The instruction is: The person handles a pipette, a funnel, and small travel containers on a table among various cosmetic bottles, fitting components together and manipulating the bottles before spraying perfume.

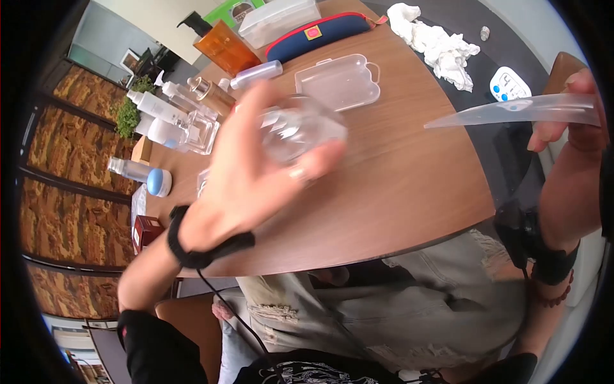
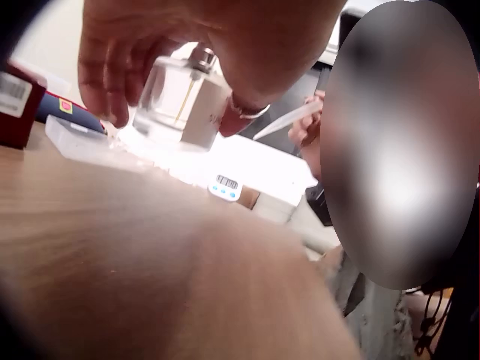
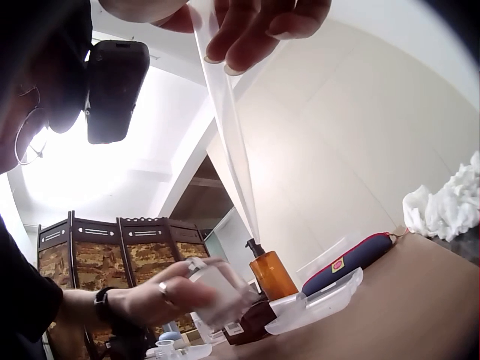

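Note:
My left hand (image 1: 233,163) grips a clear glass perfume bottle (image 2: 174,105) above the table, thumb on one side and fingers on the other. The bottle has a silver neck and a thin tube inside; hand and bottle are blurred in the head view. Off to the right, my right hand (image 1: 581,137) pinches a long translucent plastic piece (image 1: 511,112) by its wide end. This piece narrows to a point aimed left over the table's right edge; in the right wrist view its tip hangs downward. On the table beyond the left hand lies a shallow clear plastic case (image 1: 342,83).
An amber pump bottle (image 1: 225,48), a navy pencil case (image 1: 323,35) and a clear box (image 1: 278,22) stand at the back. Several cosmetic bottles (image 1: 157,107) crowd the left side. Crumpled white tissue (image 1: 438,48) and a white timer (image 1: 510,84) lie on a dark surface at right.

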The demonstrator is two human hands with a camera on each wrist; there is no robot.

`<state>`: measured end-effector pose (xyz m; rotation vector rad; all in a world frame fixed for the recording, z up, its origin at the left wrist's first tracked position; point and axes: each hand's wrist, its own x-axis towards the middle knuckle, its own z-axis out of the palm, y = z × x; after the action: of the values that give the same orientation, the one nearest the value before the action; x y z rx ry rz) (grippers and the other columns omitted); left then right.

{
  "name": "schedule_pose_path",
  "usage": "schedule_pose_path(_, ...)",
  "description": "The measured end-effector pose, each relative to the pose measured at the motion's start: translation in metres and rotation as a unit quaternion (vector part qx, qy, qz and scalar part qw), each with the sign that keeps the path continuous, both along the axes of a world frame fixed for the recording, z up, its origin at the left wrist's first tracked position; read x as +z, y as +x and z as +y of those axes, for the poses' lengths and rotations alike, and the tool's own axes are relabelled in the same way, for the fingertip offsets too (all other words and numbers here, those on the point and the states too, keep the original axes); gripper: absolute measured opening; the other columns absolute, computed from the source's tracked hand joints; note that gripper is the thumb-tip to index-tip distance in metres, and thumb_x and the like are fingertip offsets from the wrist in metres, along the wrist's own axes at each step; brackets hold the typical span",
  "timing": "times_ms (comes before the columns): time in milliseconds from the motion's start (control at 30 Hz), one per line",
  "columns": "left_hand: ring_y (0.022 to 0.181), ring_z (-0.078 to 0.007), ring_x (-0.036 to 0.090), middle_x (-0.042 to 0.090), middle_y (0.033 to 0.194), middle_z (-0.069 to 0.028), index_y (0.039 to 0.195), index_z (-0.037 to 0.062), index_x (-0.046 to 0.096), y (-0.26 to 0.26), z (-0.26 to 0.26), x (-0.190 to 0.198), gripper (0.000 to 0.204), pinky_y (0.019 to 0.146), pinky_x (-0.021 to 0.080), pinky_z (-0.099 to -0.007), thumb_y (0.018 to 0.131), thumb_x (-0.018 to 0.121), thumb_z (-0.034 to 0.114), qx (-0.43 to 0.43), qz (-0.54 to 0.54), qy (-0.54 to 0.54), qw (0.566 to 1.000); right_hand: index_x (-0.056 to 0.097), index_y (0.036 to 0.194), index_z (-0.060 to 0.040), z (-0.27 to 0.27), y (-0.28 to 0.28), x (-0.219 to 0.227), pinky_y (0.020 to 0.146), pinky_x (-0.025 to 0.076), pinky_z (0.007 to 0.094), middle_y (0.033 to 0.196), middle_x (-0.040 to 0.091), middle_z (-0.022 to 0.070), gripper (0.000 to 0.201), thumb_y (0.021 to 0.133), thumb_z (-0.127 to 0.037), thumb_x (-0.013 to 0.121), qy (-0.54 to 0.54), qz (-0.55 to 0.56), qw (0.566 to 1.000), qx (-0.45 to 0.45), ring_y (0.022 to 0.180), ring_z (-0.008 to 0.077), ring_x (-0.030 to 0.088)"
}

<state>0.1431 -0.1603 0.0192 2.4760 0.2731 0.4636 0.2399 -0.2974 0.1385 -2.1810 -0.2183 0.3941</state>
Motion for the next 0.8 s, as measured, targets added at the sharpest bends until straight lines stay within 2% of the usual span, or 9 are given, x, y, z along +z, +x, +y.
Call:
schedule_pose_path(200, 0.067, -0.0303, 0.065, 0.061, 0.111, -0.0283, 0.126, 0.0086, 0.041, -0.102, 0.007, 0.053, 0.072, 0.056, 0.053, -0.0348, 0.069, 0.081, 0.027, 0.052, 0.019, -0.577, 0.815, 0.061, 0.102, 0.0079, -0.114, 0.101, -0.067, 0.052, 0.059, 0.0308, 0.074, 0.071, 0.0206, 0.041, 0.104, -0.011, 0.025, 0.146, -0.172, 0.951, 0.209, 0.061, 0.0257, 0.071)
schedule_pose_path(233, 0.066, -0.0302, 0.064, 0.061, 0.109, -0.0284, 0.126, 0.0088, 0.041, -0.121, 0.011, 0.050, 0.077, 0.055, 0.052, -0.0345, 0.064, 0.083, 0.029, 0.073, 0.005, -0.590, 0.804, 0.059, 0.102, 0.0070, -0.133, 0.110, -0.112, 0.049, 0.059, 0.0313, 0.069, 0.069, 0.0224, 0.040, 0.104, -0.016, 0.026, 0.351, -0.446, 0.733, 0.375, 0.055, 0.0275, 0.069)
schedule_pose_path(267, 0.063, -0.0296, 0.062, 0.061, 0.103, -0.0279, 0.124, 0.0086, 0.041, -0.132, 0.010, 0.052, 0.082, 0.053, 0.051, -0.0341, 0.058, 0.084, 0.032, 0.122, -0.033, -0.565, 0.815, 0.055, 0.102, 0.0057, -0.124, 0.076, -0.114, 0.049, 0.059, 0.0364, 0.061, 0.063, 0.0245, 0.037, 0.105, -0.023, 0.032, 0.282, -0.409, 0.849, 0.177, 0.049, 0.0286, 0.065)
schedule_pose_path(367, 0.057, -0.0242, 0.061, 0.061, 0.093, -0.0200, 0.128, -0.0031, 0.044, -0.166, 0.031, 0.047, 0.084, 0.042, 0.047, -0.0302, 0.081, 0.063, 0.064, 0.085, -0.144, -0.592, 0.788, 0.055, 0.098, 0.0058, -0.121, 0.083, -0.111, 0.044, 0.057, 0.0364, 0.059, 0.062, 0.0243, 0.037, 0.103, -0.027, 0.038, 0.392, -0.211, 0.861, 0.248, 0.046, 0.0285, 0.062)
schedule_pose_path(433, 0.060, -0.0266, 0.062, 0.061, 0.096, -0.0216, 0.131, -0.0062, 0.045, -0.181, 0.045, 0.046, 0.084, 0.045, 0.048, -0.0326, 0.089, 0.051, 0.067, 0.132, -0.109, -0.624, 0.762, 0.054, 0.097, 0.0056, -0.109, 0.075, -0.113, 0.041, 0.053, 0.0353, 0.061, 0.061, 0.0223, 0.033, 0.102, -0.024, 0.040, 0.432, -0.178, 0.827, 0.312, 0.044, 0.0282, 0.060)
schedule_pose_path(500, 0.071, -0.0296, 0.064, 0.061, 0.101, -0.0238, 0.138, -0.0088, 0.043, -0.198, 0.068, 0.037, 0.075, 0.050, 0.051, -0.0332, 0.097, 0.045, 0.054, 0.120, -0.074, -0.638, 0.757, 0.053, 0.096, 0.0057, -0.096, 0.050, -0.105, 0.043, 0.054, 0.0375, 0.069, 0.061, 0.0211, 0.033, 0.101, -0.025, 0.043, 0.491, -0.086, 0.851, 0.169, 0.045, 0.0298, 0.060)
schedule_pose_path(600, 0.074, -0.0288, 0.065, 0.062, 0.102, -0.0215, 0.140, -0.0086, 0.043, -0.200, 0.082, 0.037, 0.076, 0.049, 0.050, -0.0321, 0.097, 0.045, 0.054, 0.125, -0.040, -0.644, 0.754, 0.052, 0.096, 0.0068, -0.106, 0.076, -0.124, 0.044, 0.055, 0.0386, 0.077, 0.059, 0.0202, 0.030, 0.101, -0.022, 0.045, 0.401, -0.113, 0.849, 0.324, 0.044, 0.0296, 0.058)
schedule_pose_path(700, 0.074, -0.0270, 0.066, 0.064, 0.107, -0.0210, 0.130, -0.0044, 0.052, -0.187, 0.097, 0.030, 0.063, 0.054, 0.047, -0.0334, 0.099, 0.047, 0.050, 0.209, -0.026, -0.517, 0.830, 0.052, 0.097, 0.0077, -0.099, 0.068, -0.130, 0.044, 0.055, 0.0390, 0.079, 0.059, 0.0204, 0.030, 0.101, -0.022, 0.045, 0.388, -0.096, 0.857, 0.326, 0.044, 0.0291, 0.057)
schedule_pose_path(800, 0.065, -0.0214, 0.065, 0.069, 0.088, -0.0108, 0.102, 0.0012, 0.066, -0.169, 0.114, 0.025, 0.060, 0.050, 0.042, -0.0289, 0.095, 0.051, 0.059, 0.105, 0.036, -0.502, 0.858, 0.053, 0.098, 0.0081, -0.096, 0.061, -0.133, 0.044, 0.055, 0.0396, 0.081, 0.059, 0.0210, 0.031, 0.102, -0.022, 0.045, 0.378, -0.092, 0.867, 0.311, 0.045, 0.0288, 0.057)
